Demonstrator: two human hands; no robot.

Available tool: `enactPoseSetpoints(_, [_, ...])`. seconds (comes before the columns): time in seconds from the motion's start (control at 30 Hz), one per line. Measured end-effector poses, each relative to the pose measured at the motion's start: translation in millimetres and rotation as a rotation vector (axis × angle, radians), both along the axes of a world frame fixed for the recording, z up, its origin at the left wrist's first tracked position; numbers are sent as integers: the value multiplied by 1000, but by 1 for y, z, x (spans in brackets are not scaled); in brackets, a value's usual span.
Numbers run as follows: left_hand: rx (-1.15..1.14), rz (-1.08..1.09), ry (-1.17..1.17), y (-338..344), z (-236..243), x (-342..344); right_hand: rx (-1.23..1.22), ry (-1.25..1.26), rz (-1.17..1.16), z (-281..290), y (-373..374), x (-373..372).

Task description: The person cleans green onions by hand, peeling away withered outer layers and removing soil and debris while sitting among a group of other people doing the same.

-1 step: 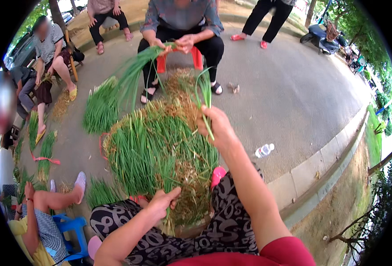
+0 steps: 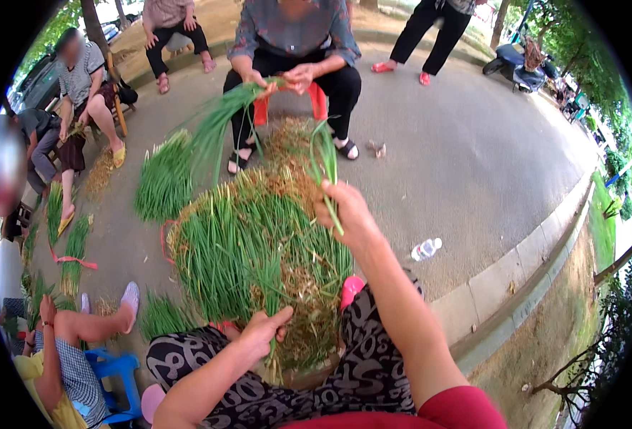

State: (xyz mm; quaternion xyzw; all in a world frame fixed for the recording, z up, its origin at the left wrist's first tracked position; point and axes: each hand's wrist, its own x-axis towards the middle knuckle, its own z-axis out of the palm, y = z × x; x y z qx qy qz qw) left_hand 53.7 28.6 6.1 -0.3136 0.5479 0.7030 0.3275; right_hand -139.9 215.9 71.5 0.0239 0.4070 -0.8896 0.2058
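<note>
My right hand is closed round a small bunch of garlic chives, raised over the right side of the pile, leaves pointing up and away. Low between my knees, my left hand grips another bunch of chives, its leaves lying towards the pile. A wide, dense pile of chives spreads on the ground in front of me. Dry brown trimmings lie right of my left hand, and more straw-coloured waste lies beyond the pile.
Opposite, a seated person holds a long chive bunch in both hands. A laid-out heap of chives lies left of them. A plastic bottle lies to the right, near the kerb. Several people sit at left, one on a blue stool.
My right hand and its chives sit slightly lower in the picture. Both hands keep their hold.
</note>
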Motion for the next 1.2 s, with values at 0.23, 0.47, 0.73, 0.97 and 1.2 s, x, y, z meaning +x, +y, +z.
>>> enactPoseSetpoints(0.23, [159, 271, 241, 10, 39, -40, -9, 37, -56, 22, -33, 8])
enactPoseSetpoints(0.47, [417, 543, 375, 2, 50, -83, -128, -21, 169, 12, -40, 14])
enactPoseSetpoints(0.73, [527, 658, 605, -56, 71, -118, -87, 93, 219, 14, -46, 23])
enactPoseSetpoints(0.97, [584, 585, 743, -51, 79, -124, -99, 110, 161, 14, -50, 22])
enactPoseSetpoints(1.2, [540, 666, 683, -48, 64, -126, -45, 216, 228, 8, -43, 25])
